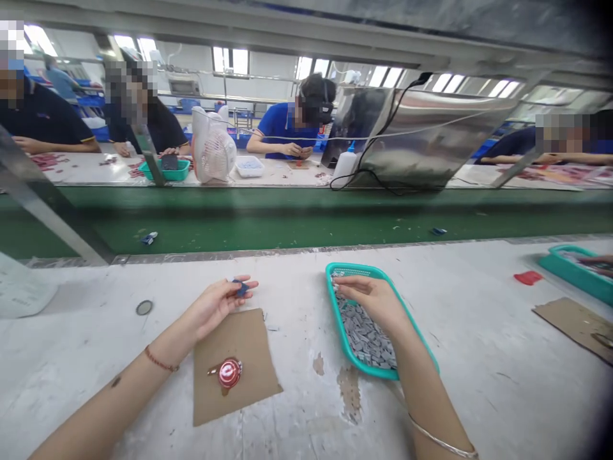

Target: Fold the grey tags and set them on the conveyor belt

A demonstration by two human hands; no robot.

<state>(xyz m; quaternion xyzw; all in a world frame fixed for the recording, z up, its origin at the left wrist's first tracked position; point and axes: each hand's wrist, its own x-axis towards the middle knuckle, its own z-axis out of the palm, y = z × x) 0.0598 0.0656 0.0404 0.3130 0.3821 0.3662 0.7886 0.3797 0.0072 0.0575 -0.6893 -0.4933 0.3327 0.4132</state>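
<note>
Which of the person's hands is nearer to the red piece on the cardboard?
Left. The left hand is beyond the red piece, by the far edge of the cardboard. The right hand is farther off, to the right, over the teal basket.

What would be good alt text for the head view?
The right hand reaches into a teal basket of small gray pieces while the left hand holds a dark-blue piece beside a cardboard sheet bearing a shiny red object. Across a green belt, people work.
</note>
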